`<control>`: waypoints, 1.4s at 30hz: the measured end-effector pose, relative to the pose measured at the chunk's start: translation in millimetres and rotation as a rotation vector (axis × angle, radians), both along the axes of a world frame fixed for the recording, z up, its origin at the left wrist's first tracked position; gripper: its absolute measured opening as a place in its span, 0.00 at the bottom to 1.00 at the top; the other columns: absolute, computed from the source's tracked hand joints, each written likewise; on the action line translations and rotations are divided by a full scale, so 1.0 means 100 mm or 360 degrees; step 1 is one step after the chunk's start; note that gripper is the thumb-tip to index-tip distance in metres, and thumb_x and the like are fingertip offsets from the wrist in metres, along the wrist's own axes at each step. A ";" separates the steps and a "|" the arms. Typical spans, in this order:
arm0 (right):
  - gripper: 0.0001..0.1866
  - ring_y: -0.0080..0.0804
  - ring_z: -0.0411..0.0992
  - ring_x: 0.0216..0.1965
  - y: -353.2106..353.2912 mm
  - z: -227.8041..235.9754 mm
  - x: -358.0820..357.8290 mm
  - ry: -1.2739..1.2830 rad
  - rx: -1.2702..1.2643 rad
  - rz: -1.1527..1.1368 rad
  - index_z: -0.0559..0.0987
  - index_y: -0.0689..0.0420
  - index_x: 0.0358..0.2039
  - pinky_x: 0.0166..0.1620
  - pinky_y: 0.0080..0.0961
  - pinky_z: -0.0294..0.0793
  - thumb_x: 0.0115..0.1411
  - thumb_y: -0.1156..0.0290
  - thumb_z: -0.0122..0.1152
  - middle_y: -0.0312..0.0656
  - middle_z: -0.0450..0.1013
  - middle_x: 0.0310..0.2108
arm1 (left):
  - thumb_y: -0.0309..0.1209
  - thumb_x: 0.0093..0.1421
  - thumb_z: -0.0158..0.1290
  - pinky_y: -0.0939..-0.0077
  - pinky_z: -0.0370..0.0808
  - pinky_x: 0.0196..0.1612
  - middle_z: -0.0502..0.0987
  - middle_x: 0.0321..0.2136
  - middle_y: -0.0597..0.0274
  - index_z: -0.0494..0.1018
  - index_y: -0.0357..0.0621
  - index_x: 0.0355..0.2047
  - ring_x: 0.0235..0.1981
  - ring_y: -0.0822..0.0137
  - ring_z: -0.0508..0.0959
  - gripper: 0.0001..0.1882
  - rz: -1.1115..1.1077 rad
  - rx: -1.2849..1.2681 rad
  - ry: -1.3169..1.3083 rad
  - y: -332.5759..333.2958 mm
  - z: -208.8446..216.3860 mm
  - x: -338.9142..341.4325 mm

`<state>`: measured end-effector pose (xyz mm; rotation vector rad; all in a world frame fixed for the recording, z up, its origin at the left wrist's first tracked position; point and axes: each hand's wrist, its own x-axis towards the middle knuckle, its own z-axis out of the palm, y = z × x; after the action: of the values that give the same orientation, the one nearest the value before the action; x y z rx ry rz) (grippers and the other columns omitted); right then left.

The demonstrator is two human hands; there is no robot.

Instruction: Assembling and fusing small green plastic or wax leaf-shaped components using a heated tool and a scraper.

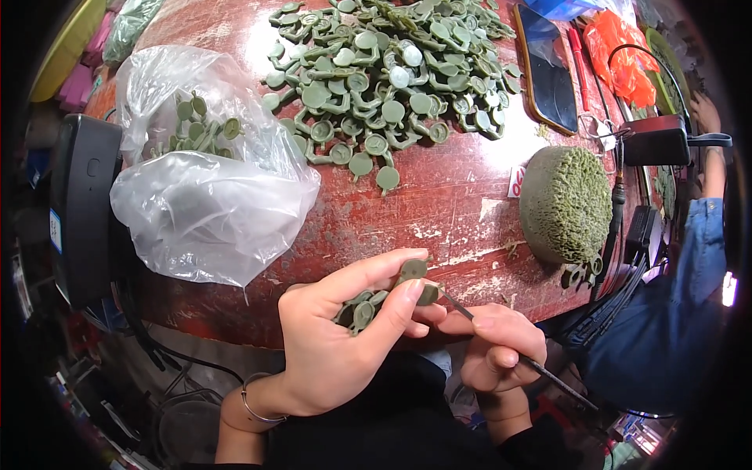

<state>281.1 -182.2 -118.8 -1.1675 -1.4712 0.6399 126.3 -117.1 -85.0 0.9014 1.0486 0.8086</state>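
Observation:
Near the table's front edge, my left hand [337, 337] is closed around several small green wax-like pieces [363, 310] cupped in its palm. Its thumb and forefinger pinch one piece with round discs [413, 270]. My right hand [501, 345] grips a slim dark pen-like tool [556, 381]. The thin metal tip touches or nearly touches the pinched piece; which one I cannot tell. A large heap of similar green pieces [392, 110] lies at the far middle. More of them sit in an open clear plastic bag [215, 211] at the left.
On the worn red table [392, 219], a rough-topped green block [568, 204] stands at the right. Beyond it lie a phone [547, 70], a red pen [579, 66] and a black box [656, 141] with cables. A black device [84, 204] stands far left. Another person's arm [711, 168] shows far right.

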 end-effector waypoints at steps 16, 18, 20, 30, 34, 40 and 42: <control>0.14 0.37 0.76 0.25 0.01 -0.01 0.03 -0.0002 0.0013 0.0117 0.71 0.60 0.40 0.26 0.27 0.76 0.64 0.61 0.46 0.45 0.76 0.26 | 0.19 0.58 0.47 0.81 0.78 0.26 0.78 0.28 0.48 0.70 0.27 0.42 0.27 0.64 0.80 0.12 0.0014 -0.0035 0.0005 0.00 0.02 0.02; 0.15 0.37 0.76 0.25 0.01 -0.02 0.03 -0.0015 -0.0005 0.0088 0.70 0.60 0.40 0.26 0.27 0.76 0.64 0.61 0.46 0.45 0.76 0.25 | 0.19 0.58 0.47 0.81 0.78 0.26 0.78 0.28 0.48 0.70 0.27 0.42 0.27 0.64 0.80 0.12 0.0020 -0.0043 0.0009 0.01 0.02 0.02; 0.15 0.37 0.76 0.25 0.01 -0.02 0.02 -0.0035 0.0014 0.0055 0.70 0.59 0.41 0.26 0.27 0.76 0.64 0.61 0.46 0.45 0.76 0.26 | 0.19 0.58 0.47 0.81 0.78 0.26 0.78 0.28 0.47 0.70 0.27 0.42 0.27 0.64 0.80 0.12 0.0017 -0.0009 0.0008 0.01 0.01 0.03; 0.14 0.38 0.77 0.26 0.00 0.01 0.04 -0.0031 -0.0060 0.0136 0.70 0.59 0.39 0.27 0.28 0.77 0.64 0.61 0.44 0.44 0.76 0.26 | 0.19 0.58 0.47 0.81 0.78 0.26 0.78 0.28 0.47 0.70 0.26 0.42 0.28 0.63 0.80 0.12 -0.0001 -0.0057 0.0007 0.01 0.03 0.01; 0.14 0.37 0.76 0.26 0.00 0.01 0.00 0.0068 -0.0069 -0.0044 0.70 0.59 0.38 0.28 0.28 0.77 0.64 0.60 0.45 0.44 0.76 0.26 | 0.19 0.58 0.47 0.81 0.78 0.26 0.78 0.28 0.46 0.70 0.26 0.42 0.27 0.63 0.80 0.12 0.0001 -0.0061 0.0004 0.01 0.02 0.02; 0.14 0.38 0.77 0.26 0.00 0.02 0.03 -0.0012 -0.0086 0.0119 0.70 0.59 0.38 0.28 0.29 0.78 0.64 0.61 0.45 0.45 0.76 0.25 | 0.19 0.58 0.47 0.81 0.78 0.25 0.78 0.27 0.47 0.70 0.26 0.42 0.27 0.63 0.80 0.12 -0.0002 -0.0040 0.0024 0.00 0.02 0.03; 0.14 0.37 0.77 0.26 -0.01 0.00 -0.02 0.0064 -0.0067 -0.0077 0.70 0.60 0.38 0.28 0.28 0.77 0.64 0.60 0.46 0.45 0.76 0.26 | 0.19 0.58 0.47 0.81 0.78 0.25 0.78 0.27 0.47 0.70 0.27 0.42 0.27 0.64 0.80 0.12 0.0011 -0.0027 0.0029 -0.01 0.01 0.03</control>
<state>279.5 -183.2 -118.9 -1.2124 -1.3972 0.6603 129.5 -117.9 -84.1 0.8927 1.0737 0.7977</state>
